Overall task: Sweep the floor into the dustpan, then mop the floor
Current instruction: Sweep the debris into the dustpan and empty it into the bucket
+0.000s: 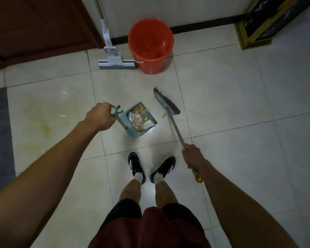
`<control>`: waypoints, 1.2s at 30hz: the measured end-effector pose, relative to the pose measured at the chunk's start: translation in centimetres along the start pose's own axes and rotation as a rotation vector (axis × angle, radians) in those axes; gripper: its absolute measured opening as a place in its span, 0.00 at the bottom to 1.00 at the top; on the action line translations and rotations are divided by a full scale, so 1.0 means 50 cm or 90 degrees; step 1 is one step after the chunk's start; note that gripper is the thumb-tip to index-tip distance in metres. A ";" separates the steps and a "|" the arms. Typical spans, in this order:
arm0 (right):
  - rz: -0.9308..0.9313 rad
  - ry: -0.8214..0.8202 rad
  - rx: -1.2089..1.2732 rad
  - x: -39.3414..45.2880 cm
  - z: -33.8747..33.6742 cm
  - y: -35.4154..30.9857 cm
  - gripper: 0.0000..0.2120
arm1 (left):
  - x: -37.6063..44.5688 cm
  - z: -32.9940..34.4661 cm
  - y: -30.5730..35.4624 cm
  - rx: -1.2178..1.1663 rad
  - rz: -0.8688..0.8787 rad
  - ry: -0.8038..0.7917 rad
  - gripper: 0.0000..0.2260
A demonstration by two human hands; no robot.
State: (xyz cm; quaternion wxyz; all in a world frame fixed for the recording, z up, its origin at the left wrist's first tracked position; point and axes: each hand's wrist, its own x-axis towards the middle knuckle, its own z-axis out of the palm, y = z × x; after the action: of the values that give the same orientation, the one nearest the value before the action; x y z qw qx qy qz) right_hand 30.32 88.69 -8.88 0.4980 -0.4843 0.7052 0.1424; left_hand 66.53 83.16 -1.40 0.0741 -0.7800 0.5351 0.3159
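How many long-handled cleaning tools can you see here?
3. The mop leans on the wall beside the orange bucket; the dustpan is held by the left hand; the broom by the right hand.

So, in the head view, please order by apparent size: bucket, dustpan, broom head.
1. bucket
2. dustpan
3. broom head
The bucket stands farther from the camera, yet looks largest.
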 end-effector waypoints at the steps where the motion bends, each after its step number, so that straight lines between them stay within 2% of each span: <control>1: 0.002 -0.016 0.008 -0.002 0.008 -0.007 0.14 | 0.002 -0.001 0.000 0.002 0.002 0.000 0.03; 7: 0.042 -0.121 0.212 -0.038 0.043 -0.041 0.09 | -0.004 0.010 -0.003 0.006 0.009 0.001 0.04; 12: 0.061 -0.129 0.308 -0.071 0.048 -0.044 0.09 | -0.013 0.009 -0.036 0.000 0.013 0.005 0.05; 15: 0.034 -0.097 0.296 -0.088 0.048 -0.049 0.07 | -0.025 0.012 -0.061 -0.012 0.013 0.008 0.06; 20: -0.013 -0.038 0.235 -0.097 0.041 -0.077 0.12 | -0.058 0.025 -0.111 -0.014 0.000 0.006 0.05; 24: -0.052 0.023 0.061 -0.081 0.044 -0.107 0.10 | -0.074 0.021 -0.170 -0.023 -0.038 0.010 0.10; 28: -0.016 0.049 -0.051 -0.069 0.070 -0.109 0.11 | -0.082 0.022 -0.208 -0.026 -0.043 0.012 0.11; 31: 0.023 0.033 -0.020 -0.075 0.101 -0.096 0.10 | -0.085 0.031 -0.208 -0.025 -0.025 0.021 0.09; 36: 0.098 -0.050 0.119 -0.092 0.144 -0.084 0.08 | -0.079 0.032 -0.196 -0.027 -0.007 0.022 0.06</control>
State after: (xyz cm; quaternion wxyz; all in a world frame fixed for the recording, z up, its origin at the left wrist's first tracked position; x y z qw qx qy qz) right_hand 37.99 94.02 -7.17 0.5557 -0.3741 0.7305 0.1328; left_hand 73.60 91.10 -2.60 0.0498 -0.7899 0.5250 0.3130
